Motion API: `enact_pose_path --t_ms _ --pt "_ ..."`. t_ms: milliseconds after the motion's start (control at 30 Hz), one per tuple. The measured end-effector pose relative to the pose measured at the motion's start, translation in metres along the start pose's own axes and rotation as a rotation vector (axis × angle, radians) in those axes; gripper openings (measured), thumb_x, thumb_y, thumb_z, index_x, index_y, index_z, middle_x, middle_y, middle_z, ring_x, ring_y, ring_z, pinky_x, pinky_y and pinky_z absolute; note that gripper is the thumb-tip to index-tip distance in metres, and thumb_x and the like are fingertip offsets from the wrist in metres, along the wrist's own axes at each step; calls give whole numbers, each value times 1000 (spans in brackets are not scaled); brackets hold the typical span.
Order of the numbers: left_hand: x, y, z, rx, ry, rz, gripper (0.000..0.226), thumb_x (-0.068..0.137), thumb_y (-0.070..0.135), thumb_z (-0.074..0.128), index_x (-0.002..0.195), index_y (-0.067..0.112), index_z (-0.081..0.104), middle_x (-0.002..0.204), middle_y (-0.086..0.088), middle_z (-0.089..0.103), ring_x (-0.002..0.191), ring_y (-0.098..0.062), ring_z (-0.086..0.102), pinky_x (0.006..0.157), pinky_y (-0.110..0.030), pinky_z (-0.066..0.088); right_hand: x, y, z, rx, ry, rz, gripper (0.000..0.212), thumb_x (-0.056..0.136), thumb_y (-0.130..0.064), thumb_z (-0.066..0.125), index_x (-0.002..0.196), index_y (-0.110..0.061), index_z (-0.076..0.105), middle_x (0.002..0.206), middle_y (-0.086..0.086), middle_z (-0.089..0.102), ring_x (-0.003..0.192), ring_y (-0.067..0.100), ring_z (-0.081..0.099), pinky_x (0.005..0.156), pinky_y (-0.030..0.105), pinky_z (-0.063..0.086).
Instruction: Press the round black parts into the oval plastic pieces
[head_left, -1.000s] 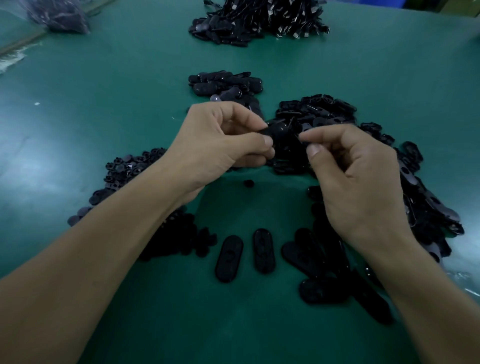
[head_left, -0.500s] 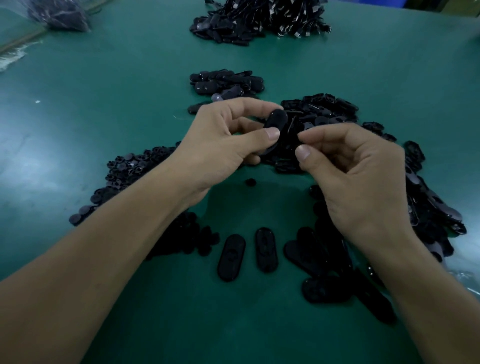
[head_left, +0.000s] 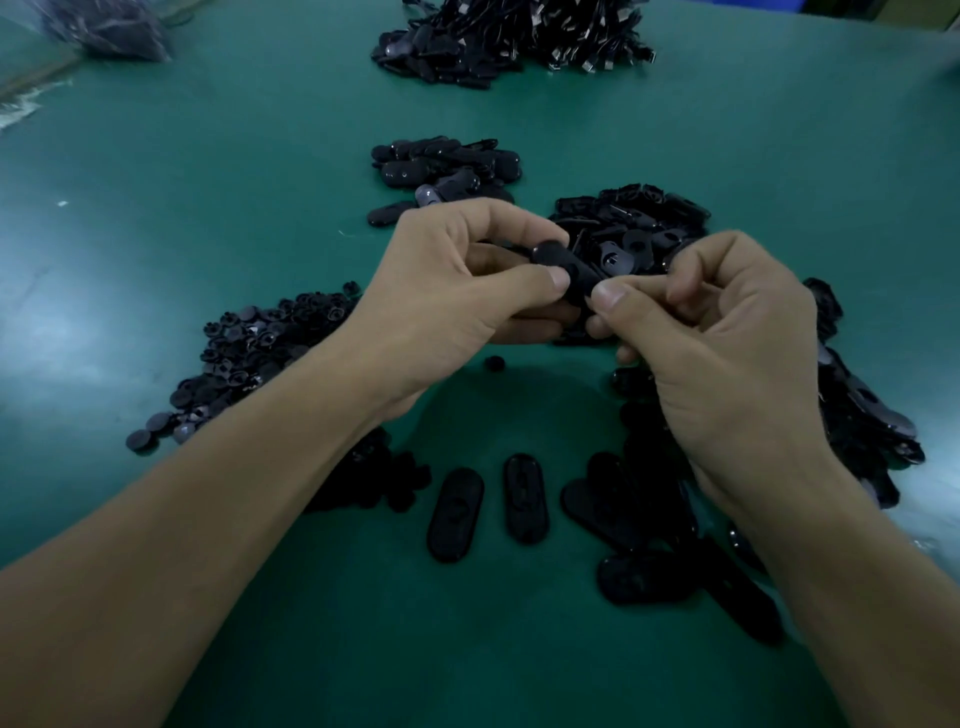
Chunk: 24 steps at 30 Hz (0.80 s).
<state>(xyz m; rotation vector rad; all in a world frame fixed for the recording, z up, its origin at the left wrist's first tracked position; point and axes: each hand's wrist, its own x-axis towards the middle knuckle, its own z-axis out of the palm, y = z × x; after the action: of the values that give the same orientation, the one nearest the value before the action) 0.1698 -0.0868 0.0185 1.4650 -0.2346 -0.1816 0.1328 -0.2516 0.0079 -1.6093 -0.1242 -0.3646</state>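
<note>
Right, the oval plastic piece (head_left: 571, 273) was up off the table, held in the air between both hands over the middle of the work area. The left hand (head_left: 457, 296) gripped its far end between thumb and curled forefinger. The right hand (head_left: 727, 353) pinched the near end, thumb on top and the other fingers curled under. A round black bump (head_left: 549, 250) showed by the left forefinger. It was probably the part being pressed, but black on black in dim light, I could not tell whether it was seated.

The risks, as I judged them: an off-centre push could send the part in cocked, and a slipping thumb could flick it loose. Once it landed among the other black pieces, it would be hard to find again.

Just below the hands lay 1 stray round part (head_left: 495, 362). Nearer the person, 2 loose ovals (head_left: 455, 514) lay side by side. The heap of round parts (head_left: 249, 353) sat to the left and the pile of ovals (head_left: 634, 228) spread along the right. A small stack (head_left: 447, 166) lay beyond the hands, and a big heap with metal clips (head_left: 519, 36) sat far back. Everything rested on the green table (head_left: 208, 182), with a plastic bag (head_left: 104, 26) at its far-left corner. Little of the room showed.
</note>
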Motion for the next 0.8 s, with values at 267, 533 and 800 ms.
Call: enact_pose_path --t_ms 267,533,800 --pt "-1 1 0 -61 -4 -20 9 90 -1 67 89 7 71 83 -14 77 75 -26 76 66 -27 60 0 0 0 5 24 1 38 84 -2 73 74 -21 42 75 3 75 65 12 70 61 18 51" --pt "-1 -1 1 -65 -25 -18 8 88 -2 69 89 6 70 80 -11 76 75 -24 76 68 -29 61 1 1 0 -41 40 -1 39 85 -2 74 73 -21 41 75 4 75 65 12 71 62 16 51" --pt "-1 -4 4 -16 -17 34 10 86 -4 70 87 5 72 84 -15 75 77 -21 73 71 -30 62 1 3 -1 -85 42 -3 39 84 -4 75 73 -21 41 75 4 74 65 11 71 63 18 52"
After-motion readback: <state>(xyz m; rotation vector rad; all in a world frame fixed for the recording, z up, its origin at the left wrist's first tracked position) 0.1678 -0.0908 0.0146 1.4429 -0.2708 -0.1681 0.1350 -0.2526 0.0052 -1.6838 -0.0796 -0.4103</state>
